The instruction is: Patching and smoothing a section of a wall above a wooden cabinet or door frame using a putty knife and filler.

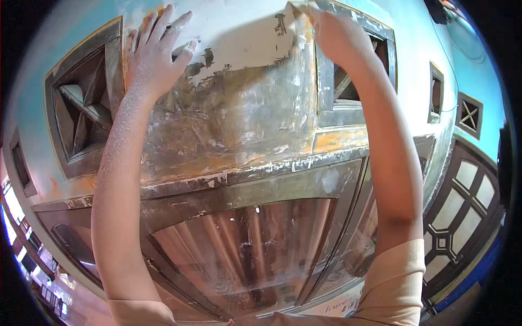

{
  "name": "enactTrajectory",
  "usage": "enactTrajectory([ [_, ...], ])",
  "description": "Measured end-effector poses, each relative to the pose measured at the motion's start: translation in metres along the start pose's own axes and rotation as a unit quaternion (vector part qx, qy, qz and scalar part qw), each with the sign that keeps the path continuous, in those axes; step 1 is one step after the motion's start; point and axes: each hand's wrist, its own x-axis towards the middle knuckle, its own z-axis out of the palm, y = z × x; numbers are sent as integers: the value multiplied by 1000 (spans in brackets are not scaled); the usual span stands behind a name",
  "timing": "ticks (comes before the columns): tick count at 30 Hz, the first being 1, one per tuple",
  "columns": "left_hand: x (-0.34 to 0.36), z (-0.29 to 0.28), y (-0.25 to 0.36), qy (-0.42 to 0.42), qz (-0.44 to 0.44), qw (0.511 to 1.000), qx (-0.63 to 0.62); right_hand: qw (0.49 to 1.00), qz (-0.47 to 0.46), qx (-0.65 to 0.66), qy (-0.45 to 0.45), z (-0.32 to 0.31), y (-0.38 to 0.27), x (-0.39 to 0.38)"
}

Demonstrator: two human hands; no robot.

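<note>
Facing patchy wall (239,103), left hand (159,58) spread, right hand (341,36) blurred near top edge (cannot tell its grip)

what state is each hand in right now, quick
Left hand: open and spread, at the wall.
Right hand: blurred; can't tell whether it's holding anything.

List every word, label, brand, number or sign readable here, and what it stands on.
Slanted, partly cut-off dark lettering on a pale surface beside the right sleeve; wording withheld from this log.
No other text is readable: none shows on the patchy wall or the wooden door.
</note>
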Motion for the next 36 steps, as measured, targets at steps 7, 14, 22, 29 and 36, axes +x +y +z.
enactTrajectory([
  [7, 2, 3, -4, 9, 14, 1000, -4, 999, -42, 11, 28, -20, -6, 7],
  [14, 1, 4, -5, 16, 27, 999, 0, 1000, -23, 12, 3, -11, -7, -3],
  [22, 2, 0, -6, 31, 26, 999, -12, 999, -21, 22, 44, -15, -7, 20],
  [29, -1, 0, 1, 6, -2, 1000, 1, 1000, 7, 29, 0, -22, -16, 25],
  [36, 0, -5, 3, -4, 4, 1000, 15, 999, 12, 37, 23, -7, -6, 31],
])
